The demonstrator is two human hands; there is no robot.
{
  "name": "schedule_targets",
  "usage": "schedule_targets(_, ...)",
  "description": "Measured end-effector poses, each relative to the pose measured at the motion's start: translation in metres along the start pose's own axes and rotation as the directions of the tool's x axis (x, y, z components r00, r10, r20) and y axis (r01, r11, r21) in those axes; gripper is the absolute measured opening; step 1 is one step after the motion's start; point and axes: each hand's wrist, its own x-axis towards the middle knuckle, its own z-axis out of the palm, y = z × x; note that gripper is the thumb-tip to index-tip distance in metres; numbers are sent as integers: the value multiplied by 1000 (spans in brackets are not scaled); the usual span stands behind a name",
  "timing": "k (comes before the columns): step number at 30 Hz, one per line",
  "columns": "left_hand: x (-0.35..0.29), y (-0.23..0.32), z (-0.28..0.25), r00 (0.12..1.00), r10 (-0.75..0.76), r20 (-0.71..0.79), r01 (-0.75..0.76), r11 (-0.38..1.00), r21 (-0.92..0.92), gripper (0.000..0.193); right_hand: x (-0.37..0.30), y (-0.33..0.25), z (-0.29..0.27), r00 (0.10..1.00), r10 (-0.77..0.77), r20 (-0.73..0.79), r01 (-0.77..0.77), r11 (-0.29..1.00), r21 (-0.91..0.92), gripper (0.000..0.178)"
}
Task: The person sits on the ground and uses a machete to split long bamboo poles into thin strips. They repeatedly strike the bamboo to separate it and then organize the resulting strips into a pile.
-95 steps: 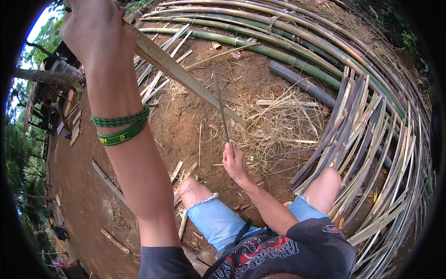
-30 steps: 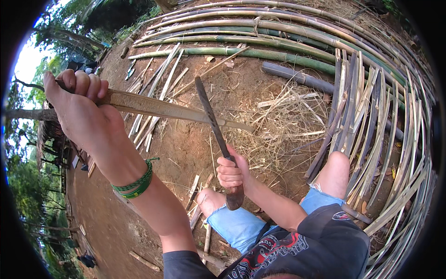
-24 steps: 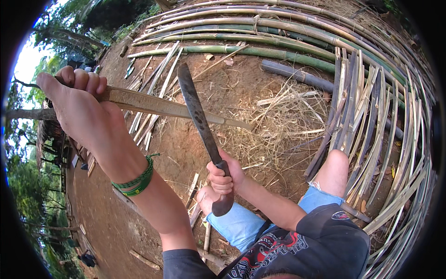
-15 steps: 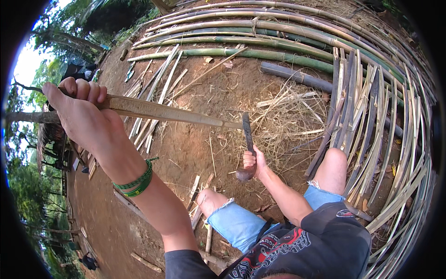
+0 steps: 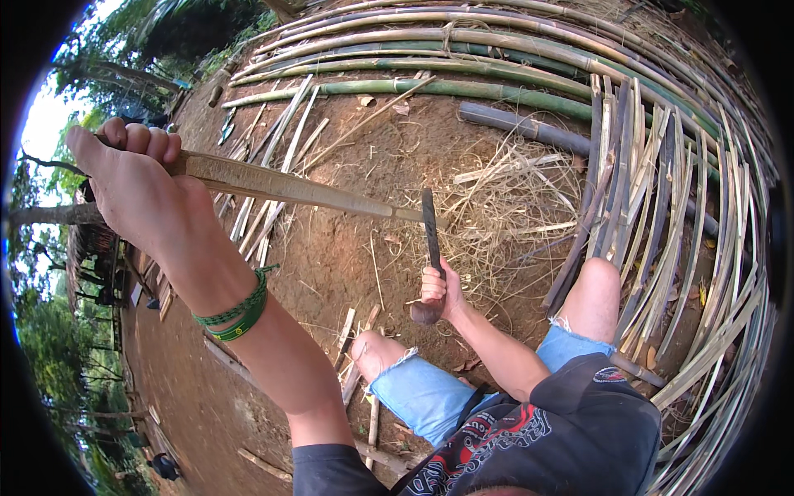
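Note:
My left hand (image 5: 141, 178), raised at the left, is closed around the near end of a long split bamboo strip (image 5: 289, 183). The strip slants away from it toward the middle of the view, pale side showing. Lower and to the right, my right hand (image 5: 441, 289) grips the handle of a dark-bladed machete (image 5: 432, 227), whose rounded wooden butt pokes out below the fingers. The blade stands across the strip near its far end and appears to touch it; the strip's tip shows just beyond the blade.
A heap of thin bamboo shavings (image 5: 517, 211) lies on the dirt ahead. Long green bamboo poles (image 5: 397, 87) stretch across the far side. Split strips (image 5: 662, 240) are piled at the right by my knee (image 5: 591, 289). More strips (image 5: 285, 149) lie scattered at the far left.
The machete and my right hand have shifted slightly left along the strip, so more of its tip shows past the blade. My left hand has moved a little left and up, still holding the strip.

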Motion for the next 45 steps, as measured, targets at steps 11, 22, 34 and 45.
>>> schedule_targets(11, 11, -4, -5, 998, -29, -54, 31, 999, 37, 43, 18, 30, 20, 989, 99, 110, -85, 989, -124, 57)
schedule_targets(22, 7, -3, -1, 998, -59, -35, 61, 996, 58, 45, 42, 121, 98, 829, 429, 359, -282, 875, -394, 63)
schedule_targets(34, 6, -1, -12, 996, -55, -68, 57, 998, 38, 45, 22, 141, 119, 833, 470, 293, -357, 860, -363, 62)
schedule_targets(45, 46, -11, -62, 654, 25, 756, 449, 791, -415, 44, -23, 22, 59, 985, 74, -157, -147, 832, -535, 62)
